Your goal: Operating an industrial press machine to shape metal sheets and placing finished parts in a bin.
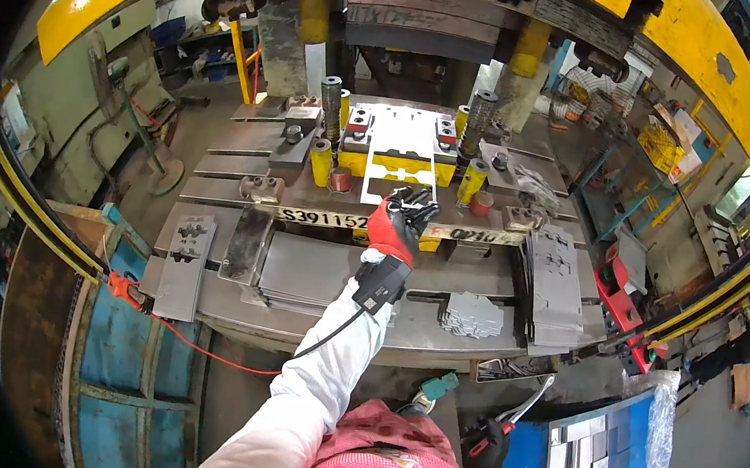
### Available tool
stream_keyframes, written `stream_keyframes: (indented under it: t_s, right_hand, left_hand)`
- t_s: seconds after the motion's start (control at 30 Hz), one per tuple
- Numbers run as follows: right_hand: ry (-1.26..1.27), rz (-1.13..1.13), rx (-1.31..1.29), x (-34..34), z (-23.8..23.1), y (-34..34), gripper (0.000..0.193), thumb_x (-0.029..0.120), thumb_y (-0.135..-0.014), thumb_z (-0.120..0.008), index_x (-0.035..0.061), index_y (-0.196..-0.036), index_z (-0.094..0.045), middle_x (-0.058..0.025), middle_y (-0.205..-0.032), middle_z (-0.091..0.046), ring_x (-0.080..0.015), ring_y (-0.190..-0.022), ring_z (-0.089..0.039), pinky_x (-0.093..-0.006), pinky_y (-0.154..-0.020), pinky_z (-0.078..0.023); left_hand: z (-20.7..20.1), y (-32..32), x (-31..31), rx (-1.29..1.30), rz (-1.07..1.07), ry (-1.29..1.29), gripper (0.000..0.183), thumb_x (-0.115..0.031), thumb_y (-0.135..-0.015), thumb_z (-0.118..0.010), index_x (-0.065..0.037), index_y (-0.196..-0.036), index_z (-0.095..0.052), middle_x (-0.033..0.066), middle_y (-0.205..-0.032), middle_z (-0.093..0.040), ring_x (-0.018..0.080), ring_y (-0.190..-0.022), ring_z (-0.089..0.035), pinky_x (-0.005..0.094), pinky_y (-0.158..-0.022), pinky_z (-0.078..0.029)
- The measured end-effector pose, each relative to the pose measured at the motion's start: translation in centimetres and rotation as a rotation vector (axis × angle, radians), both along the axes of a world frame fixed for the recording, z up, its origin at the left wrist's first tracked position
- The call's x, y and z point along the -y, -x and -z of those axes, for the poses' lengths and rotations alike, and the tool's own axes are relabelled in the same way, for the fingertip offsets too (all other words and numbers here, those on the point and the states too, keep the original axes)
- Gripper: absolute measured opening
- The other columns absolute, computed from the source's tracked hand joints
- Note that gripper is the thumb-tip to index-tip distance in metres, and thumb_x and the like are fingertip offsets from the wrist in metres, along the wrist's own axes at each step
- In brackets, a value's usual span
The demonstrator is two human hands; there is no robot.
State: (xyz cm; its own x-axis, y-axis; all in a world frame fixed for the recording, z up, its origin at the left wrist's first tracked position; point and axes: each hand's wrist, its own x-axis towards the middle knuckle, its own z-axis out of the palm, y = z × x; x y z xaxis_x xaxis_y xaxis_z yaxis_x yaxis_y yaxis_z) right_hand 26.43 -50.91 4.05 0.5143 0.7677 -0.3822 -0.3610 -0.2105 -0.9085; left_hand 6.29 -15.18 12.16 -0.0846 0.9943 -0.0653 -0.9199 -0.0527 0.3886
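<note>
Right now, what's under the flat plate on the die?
The pale flat plate lies on yellow die blocks, seen through its cut-outs. The left hand reaches its near edge. Whatever lies beneath the rest is covered.

Gap betw. yellow cylindrical posts [320, 162] and [471, 181] is open over flat silver sheet-metal blank [399, 150]; gloved left hand [401, 218] sits at its front edge. Dark coil-wrapped guide pillars [330, 106] flank sides; grey upper press block [419, 29] overhead limits headroom.
</note>
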Motion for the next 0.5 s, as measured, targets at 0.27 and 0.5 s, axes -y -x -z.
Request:
stream_keyframes:
  t_s: [0.27,0.5]
  right_hand:
    - [0.017,0.102,-0.21,-0.2,1.4,-0.7,0.023,0.023,-0.078,-0.055,0.0016,-0.087,-0.055,-0.0088,-0.073,-0.056,-0.0201,-0.067,-0.056,-0.033,-0.062,-0.047]
    - [0.009,0.099,-0.224,-0.4,1.3,-1.1,0.023,0.022,-0.077,-0.056,0.0007,-0.085,-0.055,-0.0088,-0.07,-0.055,-0.0198,-0.059,-0.054,-0.0327,-0.055,-0.046]
  left_hand:
    - [-0.4,0.3,-0.1,0.024,0.022,-0.005,0.024,-0.017,-0.087,-0.045,0.001,-0.1,-0.053,0.0196,-0.097,-0.059,0.0328,-0.085,-0.06,0.0437,-0.075,-0.052]
    - [-0.3,0.5,0.3,-0.041,-0.013,-0.049,0.025,-0.017,-0.086,-0.045,0.003,-0.099,-0.053,0.0189,-0.098,-0.06,0.033,-0.084,-0.061,0.0398,-0.075,-0.053]
